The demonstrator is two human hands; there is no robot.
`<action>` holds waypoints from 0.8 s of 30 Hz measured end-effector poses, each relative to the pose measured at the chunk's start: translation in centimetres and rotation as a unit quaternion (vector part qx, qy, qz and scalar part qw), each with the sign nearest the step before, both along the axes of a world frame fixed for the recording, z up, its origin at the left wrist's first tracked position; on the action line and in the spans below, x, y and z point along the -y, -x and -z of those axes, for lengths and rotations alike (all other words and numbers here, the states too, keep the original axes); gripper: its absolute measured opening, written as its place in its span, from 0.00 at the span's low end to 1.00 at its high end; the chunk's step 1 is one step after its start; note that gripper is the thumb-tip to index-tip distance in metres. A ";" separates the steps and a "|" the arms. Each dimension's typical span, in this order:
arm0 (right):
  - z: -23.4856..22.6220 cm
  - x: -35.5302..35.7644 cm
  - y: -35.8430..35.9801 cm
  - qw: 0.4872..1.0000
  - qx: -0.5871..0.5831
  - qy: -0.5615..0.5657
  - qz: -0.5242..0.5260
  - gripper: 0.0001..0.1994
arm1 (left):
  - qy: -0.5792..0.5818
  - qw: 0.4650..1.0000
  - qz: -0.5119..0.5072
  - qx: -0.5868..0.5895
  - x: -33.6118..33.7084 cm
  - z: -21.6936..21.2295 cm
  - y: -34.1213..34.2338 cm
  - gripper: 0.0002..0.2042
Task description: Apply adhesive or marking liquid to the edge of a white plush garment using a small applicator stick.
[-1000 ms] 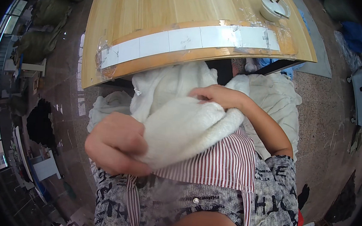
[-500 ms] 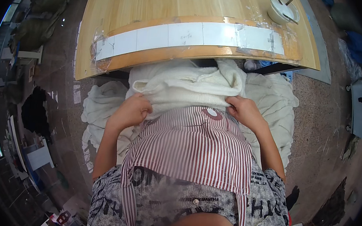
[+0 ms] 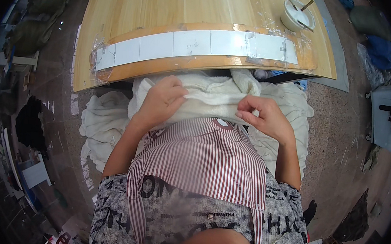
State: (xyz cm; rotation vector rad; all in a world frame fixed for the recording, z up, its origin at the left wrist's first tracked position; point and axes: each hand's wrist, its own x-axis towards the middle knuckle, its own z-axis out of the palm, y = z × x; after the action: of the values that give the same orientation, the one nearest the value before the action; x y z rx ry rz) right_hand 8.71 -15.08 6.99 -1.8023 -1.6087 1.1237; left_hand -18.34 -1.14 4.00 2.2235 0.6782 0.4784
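Note:
A cream-white knitted cloth lies bunched over my lap, against the table's front edge. My left hand is closed at the left part of a raised fold, thumb and fingers pinching it. At the fold's right part, my right hand is curled, with thumb and forefinger on the cloth. Between the two hands the fold runs as a pale band. More of the white cloth hangs down on both sides of me.
Ahead stands a wooden table with a taped white paper strip along its front. A white tub with sticks in it sits at its far right. A wheeled white cart stands right, dark fabric left.
Both hands have moved from the cloth's near lower sides up and inward, closer together, to a fold nearer the table. The view has shifted slightly.

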 end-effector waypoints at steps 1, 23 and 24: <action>0.1 -1.2 0.8 1.000 -0.017 -0.015 -0.019 0.11 | 0.030 0.998 0.017 0.056 0.6 -0.9 -0.2 0.07; 2.8 -12.6 -6.9 0.972 -0.087 -0.123 0.181 0.06 | 0.249 0.863 -0.378 0.225 -10.9 0.8 12.1 0.06; 3.3 -12.9 -6.7 0.963 -0.020 -0.140 0.228 0.06 | 0.240 0.851 -0.420 0.204 -11.6 1.2 11.9 0.06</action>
State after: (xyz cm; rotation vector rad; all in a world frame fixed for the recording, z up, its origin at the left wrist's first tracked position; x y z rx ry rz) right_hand 15.37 -2.17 3.70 -1.8151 -1.1709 0.6794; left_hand -30.28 10.42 2.84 1.2077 1.3493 1.0385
